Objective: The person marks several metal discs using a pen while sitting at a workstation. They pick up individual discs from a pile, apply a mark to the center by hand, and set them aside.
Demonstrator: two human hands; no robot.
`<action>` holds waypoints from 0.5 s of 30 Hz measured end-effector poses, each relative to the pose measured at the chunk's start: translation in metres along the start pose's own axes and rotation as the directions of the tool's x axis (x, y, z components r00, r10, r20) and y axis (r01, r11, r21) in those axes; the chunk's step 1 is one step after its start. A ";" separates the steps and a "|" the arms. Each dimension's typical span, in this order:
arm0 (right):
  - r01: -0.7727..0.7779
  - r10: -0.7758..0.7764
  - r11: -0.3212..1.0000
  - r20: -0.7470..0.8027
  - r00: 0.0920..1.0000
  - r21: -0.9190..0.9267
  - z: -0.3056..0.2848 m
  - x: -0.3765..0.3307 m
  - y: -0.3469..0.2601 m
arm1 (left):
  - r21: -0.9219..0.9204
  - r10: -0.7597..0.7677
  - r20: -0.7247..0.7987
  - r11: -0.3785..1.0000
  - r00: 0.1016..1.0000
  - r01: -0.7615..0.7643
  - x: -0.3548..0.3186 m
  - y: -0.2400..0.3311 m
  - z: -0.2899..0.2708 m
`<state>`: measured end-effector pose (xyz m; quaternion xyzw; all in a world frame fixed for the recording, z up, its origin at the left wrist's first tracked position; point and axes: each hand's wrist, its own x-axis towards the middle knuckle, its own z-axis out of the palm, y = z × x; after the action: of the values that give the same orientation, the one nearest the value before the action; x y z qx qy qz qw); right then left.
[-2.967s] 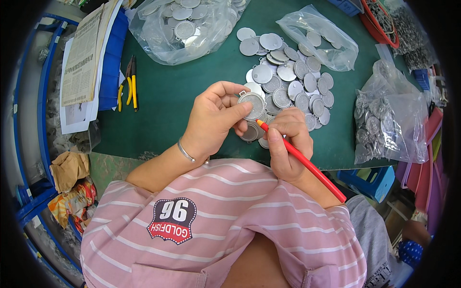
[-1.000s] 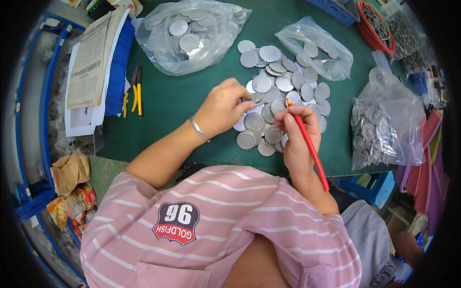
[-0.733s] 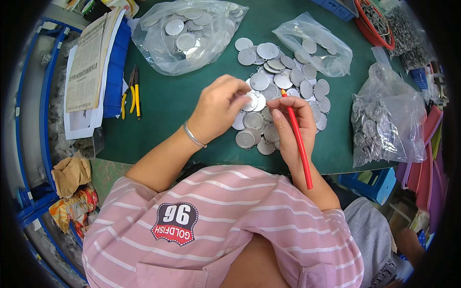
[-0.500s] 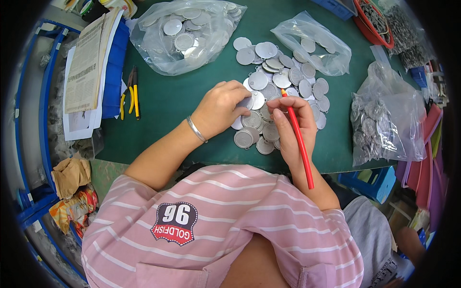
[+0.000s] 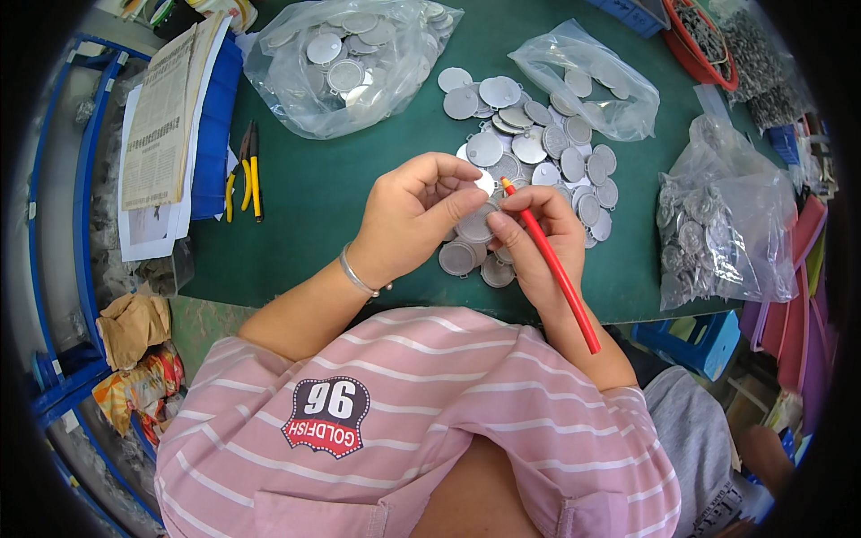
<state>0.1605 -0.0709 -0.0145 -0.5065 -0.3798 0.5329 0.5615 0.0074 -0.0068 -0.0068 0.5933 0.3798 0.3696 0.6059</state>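
Note:
My right hand (image 5: 547, 229) grips a slim red pencil-like stick (image 5: 563, 271) with a yellowish tip, slanting up to the left. Close beside it, my left hand (image 5: 417, 202) has its fingers curled and its thumb near the index finger. Whether a disc is pinched there I cannot make out. A grey round metal disc (image 5: 475, 222) shows between the two hands; I cannot tell if it is held or lies on the pile. Around and beyond the hands spreads a loose heap of flat grey discs (image 5: 529, 143) with small lugs, partly covered by my fingers.
On the green table (image 5: 332, 175) stand a clear bag of discs (image 5: 345, 67), a smaller opened bag (image 5: 596, 81) and a bag of metal parts (image 5: 717, 215). Yellow-handled pliers (image 5: 244, 175) lie left, near papers (image 5: 161, 125). A red basket (image 5: 708, 45) sits far right.
My left hand has drawn back from the pile, its fingers curling in. The tip of the red stick has moved left toward it, with my right hand still gripping it.

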 end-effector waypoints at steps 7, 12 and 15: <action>0.077 -0.064 0.989 -0.105 0.992 0.126 0.005 -0.004 0.003 | -0.299 -0.308 0.044 0.903 0.950 0.307 -0.004 0.002 -0.001; 0.341 -0.390 0.870 -0.073 0.918 -0.356 -0.007 -0.010 0.005 | -0.344 -0.329 0.017 0.885 0.944 0.314 -0.003 0.003 -0.005; 0.484 -0.518 0.838 -0.091 0.850 -0.251 -0.002 -0.017 0.008 | -0.345 -0.341 0.021 0.880 0.940 0.327 -0.003 0.002 -0.005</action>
<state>0.1583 -0.0883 -0.0208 -0.4877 -0.5108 0.2807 0.6500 0.0016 -0.0072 -0.0050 0.3967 0.4180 0.3321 0.7468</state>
